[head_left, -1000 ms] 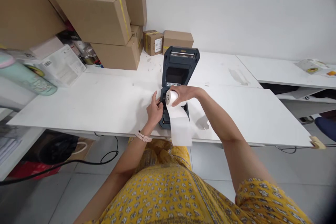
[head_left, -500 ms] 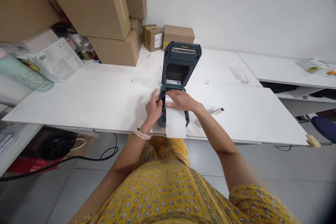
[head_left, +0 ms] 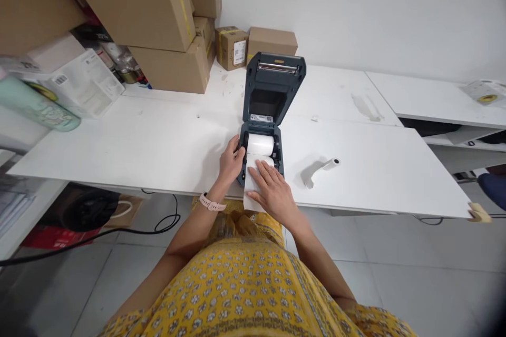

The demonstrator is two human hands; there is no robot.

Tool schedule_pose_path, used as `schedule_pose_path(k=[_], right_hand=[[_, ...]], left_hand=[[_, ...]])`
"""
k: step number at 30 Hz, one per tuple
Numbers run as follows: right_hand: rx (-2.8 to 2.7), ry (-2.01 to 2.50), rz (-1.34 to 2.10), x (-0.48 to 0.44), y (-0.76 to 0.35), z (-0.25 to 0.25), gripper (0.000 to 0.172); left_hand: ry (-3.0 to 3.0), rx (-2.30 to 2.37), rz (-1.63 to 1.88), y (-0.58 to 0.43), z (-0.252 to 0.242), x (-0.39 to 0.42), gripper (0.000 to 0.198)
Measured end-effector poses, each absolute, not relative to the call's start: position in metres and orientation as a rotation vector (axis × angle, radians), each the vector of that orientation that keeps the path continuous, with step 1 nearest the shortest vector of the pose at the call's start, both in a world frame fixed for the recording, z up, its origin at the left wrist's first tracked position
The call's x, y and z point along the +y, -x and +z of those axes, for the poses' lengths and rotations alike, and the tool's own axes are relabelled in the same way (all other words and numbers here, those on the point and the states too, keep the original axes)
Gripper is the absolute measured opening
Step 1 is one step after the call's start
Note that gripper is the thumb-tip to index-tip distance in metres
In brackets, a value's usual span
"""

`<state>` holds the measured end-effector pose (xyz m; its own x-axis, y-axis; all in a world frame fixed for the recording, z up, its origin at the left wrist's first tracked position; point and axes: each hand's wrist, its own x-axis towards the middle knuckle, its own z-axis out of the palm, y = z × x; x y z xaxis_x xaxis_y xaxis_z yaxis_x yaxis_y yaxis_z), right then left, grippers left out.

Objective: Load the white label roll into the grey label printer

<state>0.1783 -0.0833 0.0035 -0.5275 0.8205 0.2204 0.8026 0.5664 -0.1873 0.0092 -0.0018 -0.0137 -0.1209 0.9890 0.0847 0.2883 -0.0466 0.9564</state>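
Note:
A dark label printer (head_left: 276, 96) stands at the table's front edge with its lid raised. Inside it sits a white label roll (head_left: 261, 145), and a loose strip of its paper (head_left: 253, 201) runs forward past the table edge. My left hand (head_left: 232, 159) grips the printer's left side wall, thumb near the top rim, some fingers hidden. Flat on the strip, just in front of the roll, rests my right hand (head_left: 271, 187), its fingers stretched out and slightly apart.
A thin roll core (head_left: 331, 164) with a curled paper tail lies right of the printer. Cardboard boxes (head_left: 166, 68) are stacked at the back left, and a mint green bottle (head_left: 43, 105) lies at the far left. Smaller boxes (head_left: 272, 41) stand behind the printer.
My right hand has moved from the roll toward me onto the paper strip, uncovering the roll. The strip's free end has shifted slightly left. My left hand stays at the printer's side.

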Motion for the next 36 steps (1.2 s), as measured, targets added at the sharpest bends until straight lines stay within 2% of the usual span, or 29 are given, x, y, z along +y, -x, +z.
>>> schedule_pose_path(k=[5, 12, 22, 25, 27, 30, 33, 36], right_hand=[[-2.532, 1.357, 0.116, -0.084, -0.178, 0.006, 0.066], [-2.502, 1.377, 0.161, -0.089, -0.175, 0.009, 0.064], [-2.493, 1.195, 0.486, -0.086, -0.197, 0.017, 0.065], [-2.377, 1.068, 0.676, -0.072, -0.213, 0.036, 0.050], [-2.091, 1.076, 0.660, -0.042, -0.228, 0.055, 0.043], [-1.629, 1.141, 0.449, 0.037, -0.245, 0.085, 0.061], [-1.531, 1.130, 0.640, 0.126, -0.248, 0.112, 0.076], [-1.685, 1.070, 0.704, 0.169, -0.235, 0.131, 0.097]], left_hand=[[-1.460, 1.358, 1.209, -0.017, -0.013, -0.024, 0.070], [-1.597, 1.397, 1.081, -0.014, -0.004, -0.030, 0.028], [-1.622, 1.427, 1.068, -0.015, -0.003, -0.038, 0.026], [-1.570, 1.382, 1.061, -0.013, -0.006, -0.041, 0.038], [-1.496, 1.361, 1.068, -0.014, -0.006, -0.043, 0.056], [-1.358, 1.355, 1.115, -0.015, -0.007, -0.048, 0.081], [-1.216, 1.371, 1.123, -0.017, -0.011, -0.058, 0.098], [-1.138, 1.349, 1.122, -0.015, -0.019, -0.072, 0.108]])
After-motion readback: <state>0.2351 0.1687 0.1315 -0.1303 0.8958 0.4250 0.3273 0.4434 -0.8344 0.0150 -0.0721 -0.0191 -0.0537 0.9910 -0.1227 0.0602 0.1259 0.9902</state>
